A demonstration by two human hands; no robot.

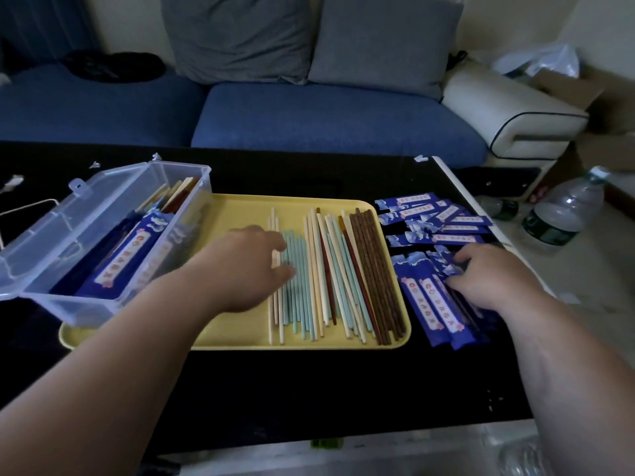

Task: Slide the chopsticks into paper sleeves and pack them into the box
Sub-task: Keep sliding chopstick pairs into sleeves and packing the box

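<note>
Several loose chopsticks point(330, 276), cream, teal, red and dark brown, lie side by side on a yellow tray point(240, 331). My left hand point(247, 266) reaches over the tray's left part, its fingertips and thumb touching the teal and cream chopsticks at the left of the row. Blue paper sleeves point(433, 304) lie in a loose pile on the black table right of the tray. My right hand point(488, 276) is on that pile, fingers curled and pinching the top end of a sleeve. A clear plastic box point(103, 242), lid open, holds sleeved chopsticks at the left.
The box stands partly on the tray's left end. More sleeves point(436, 218) are scattered behind the pile. A blue sofa point(309, 115) runs behind the black table point(309, 389). Water bottles point(563, 207) stand on the floor to the right.
</note>
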